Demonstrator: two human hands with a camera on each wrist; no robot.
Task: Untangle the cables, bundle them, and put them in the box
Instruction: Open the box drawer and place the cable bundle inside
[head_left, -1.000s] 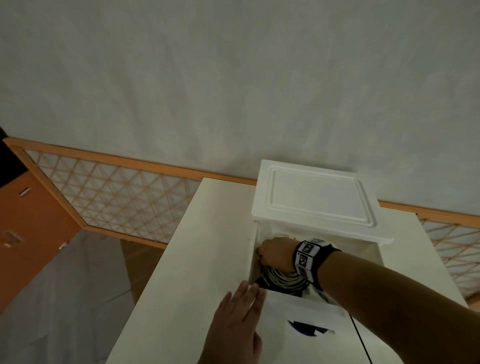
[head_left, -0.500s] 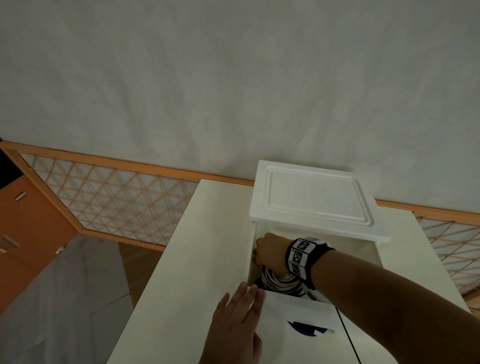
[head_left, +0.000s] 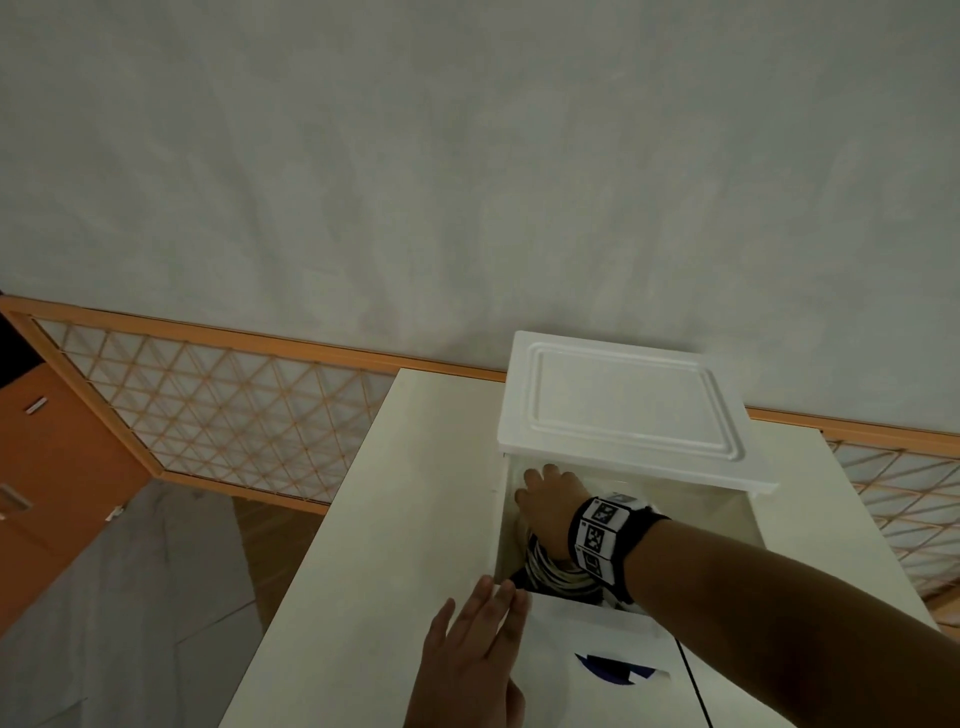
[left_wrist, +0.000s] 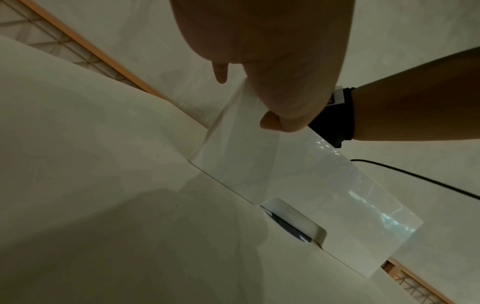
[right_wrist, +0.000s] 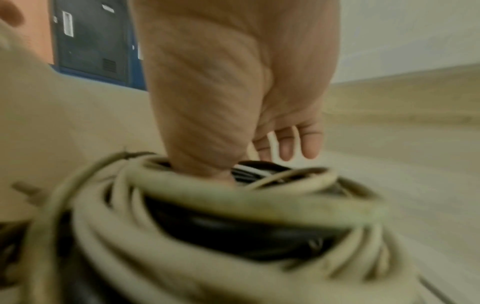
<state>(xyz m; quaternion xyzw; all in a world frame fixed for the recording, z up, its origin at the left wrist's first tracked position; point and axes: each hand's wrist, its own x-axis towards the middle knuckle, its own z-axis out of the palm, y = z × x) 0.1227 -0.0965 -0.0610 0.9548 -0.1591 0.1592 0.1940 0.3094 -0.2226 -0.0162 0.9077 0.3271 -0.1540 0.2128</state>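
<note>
A white box (head_left: 501, 519) stands on the table, its lid (head_left: 623, 410) on top and its front flap (head_left: 597, 639) folded down toward me. My right hand (head_left: 548, 493) reaches inside the box. A coil of white and black cables (head_left: 561, 577) lies under its wrist. In the right wrist view the thumb of the right hand (right_wrist: 233, 102) hooks down into the cable coil (right_wrist: 207, 205), and a thin white strand runs between the fingers. My left hand (head_left: 478, 639) lies flat with straight fingers on the flap's left corner (left_wrist: 233, 133).
The box sits on a narrow white table (head_left: 389, 545) against a grey wall. A thin black cable (head_left: 693, 686) trails over the flap's right edge. An orange lattice railing (head_left: 208, 415) runs behind and to the left, with floor below.
My right hand has slid a little deeper into the box toward its left back corner. The coil and my left hand stay roughly where they were.
</note>
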